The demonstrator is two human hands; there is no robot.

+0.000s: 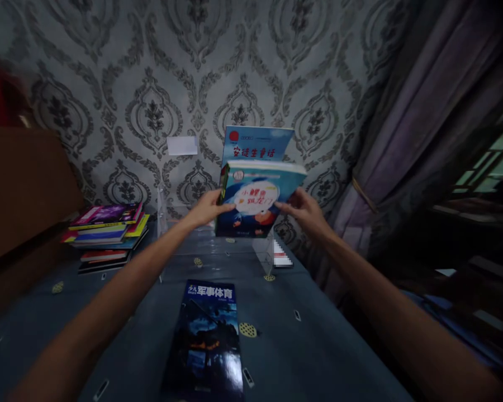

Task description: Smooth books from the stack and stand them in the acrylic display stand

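Observation:
A blue picture book with a white oval on its cover is raised above the table, tilted slightly. My left hand grips its left edge, thumb across the cover. On the opposite side my right hand is closed on the right edge, its thumb also on the front. Right behind stands a taller light-blue book with red lettering; whether my fingers hold it too I cannot tell. Below them is a clear plastic stand, partly hidden by the books. A dark military-themed book lies face up nearer me.
A stack of several books sits at the left, by a brown box. A white card shows before the patterned wall. On the right hangs a tied curtain beside the edge of the blue tablecloth.

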